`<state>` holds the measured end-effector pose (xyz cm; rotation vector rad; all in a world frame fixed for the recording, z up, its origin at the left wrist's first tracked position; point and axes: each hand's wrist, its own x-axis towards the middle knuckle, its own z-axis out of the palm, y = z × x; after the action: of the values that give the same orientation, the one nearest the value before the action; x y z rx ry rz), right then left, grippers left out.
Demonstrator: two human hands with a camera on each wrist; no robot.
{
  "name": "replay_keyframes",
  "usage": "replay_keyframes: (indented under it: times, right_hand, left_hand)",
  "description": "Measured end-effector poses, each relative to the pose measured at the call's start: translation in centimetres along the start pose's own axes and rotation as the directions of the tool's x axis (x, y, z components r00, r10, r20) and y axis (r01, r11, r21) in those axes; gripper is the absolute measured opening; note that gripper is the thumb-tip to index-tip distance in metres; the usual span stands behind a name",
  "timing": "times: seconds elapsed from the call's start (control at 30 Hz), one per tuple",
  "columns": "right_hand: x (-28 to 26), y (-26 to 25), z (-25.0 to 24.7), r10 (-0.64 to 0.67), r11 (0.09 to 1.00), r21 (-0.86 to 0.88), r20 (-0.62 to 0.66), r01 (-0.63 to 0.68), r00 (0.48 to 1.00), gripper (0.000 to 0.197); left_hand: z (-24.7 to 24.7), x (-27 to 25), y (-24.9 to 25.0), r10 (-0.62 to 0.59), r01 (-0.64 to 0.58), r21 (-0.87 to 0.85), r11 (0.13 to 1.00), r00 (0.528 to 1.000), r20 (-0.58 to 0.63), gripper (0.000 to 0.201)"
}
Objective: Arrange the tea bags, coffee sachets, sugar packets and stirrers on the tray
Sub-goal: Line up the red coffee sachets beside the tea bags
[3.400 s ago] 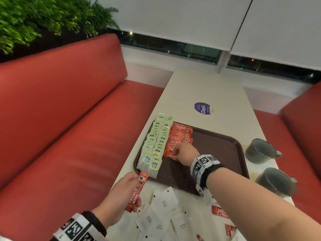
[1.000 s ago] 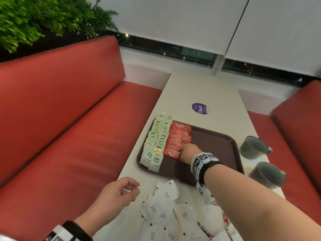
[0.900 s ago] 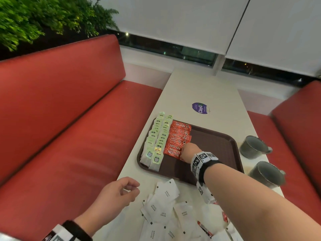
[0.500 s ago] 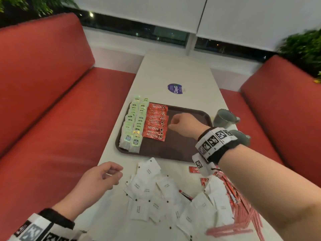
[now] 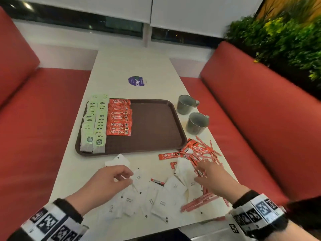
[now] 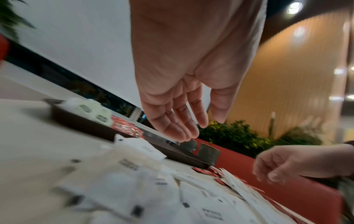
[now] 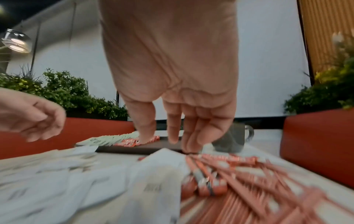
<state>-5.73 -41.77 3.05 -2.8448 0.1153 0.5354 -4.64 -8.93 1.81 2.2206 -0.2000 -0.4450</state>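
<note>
Both grips hold nothing: the right hand (image 5: 211,176), fingers loose and spread, hovers over red stirrers (image 5: 205,153); the left hand (image 5: 106,181), loosely curled, hovers over white sugar packets (image 5: 161,200). Beyond them, the tray (image 5: 156,126) carries tea bags (image 5: 94,122) and coffee sachets (image 5: 119,119) in rows.

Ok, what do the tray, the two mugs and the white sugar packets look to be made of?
Tray: likely moulded plastic, dark brown, matte, with a raised rounded rim. Mugs: grey with a dull sheen, either glazed ceramic or enamelled metal; I cannot tell which. Sugar packets: thin white paper, matte, creased, with printed text.
</note>
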Motion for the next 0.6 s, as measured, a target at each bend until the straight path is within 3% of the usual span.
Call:
replay_keyframes:
  times: [0.1,0.17,0.23,0.4,0.6]
  right_hand:
    - [0.2,-0.7,1.8,0.021,0.999,0.033,-0.037,-0.02,0.999,0.055]
    - [0.7,-1.3,2.5,0.038,0.999,0.029,-0.031,-0.037,0.999,0.06]
    - [1.2,-2.0,2.7,0.04,0.998,0.044,-0.006,-0.039,0.999,0.058]
    - [2.0,-3.7,2.8,-0.02,0.996,0.084,0.023,0.018,1.0,0.058]
    - [2.7,-3.7,2.1,-0.011,0.994,0.113,-0.011,0.012,1.0,0.051]
  left_hand:
    - [2.2,1.6,1.3,0.106,-0.134,0.156,0.979,0.979,0.176,0.018]
    - [4.0,2.5,1.7,0.187,-0.272,0.284,0.919,0.938,0.291,0.028]
    - [5.3,3.4,1.9,0.209,-0.333,0.343,0.878,0.913,0.351,0.034]
    - [7.2,5.6,2.0,0.156,-0.348,0.494,0.796,0.908,0.388,0.041]
    - [8.1,6.6,3.4,0.11,-0.353,0.706,0.614,0.924,0.367,0.024]
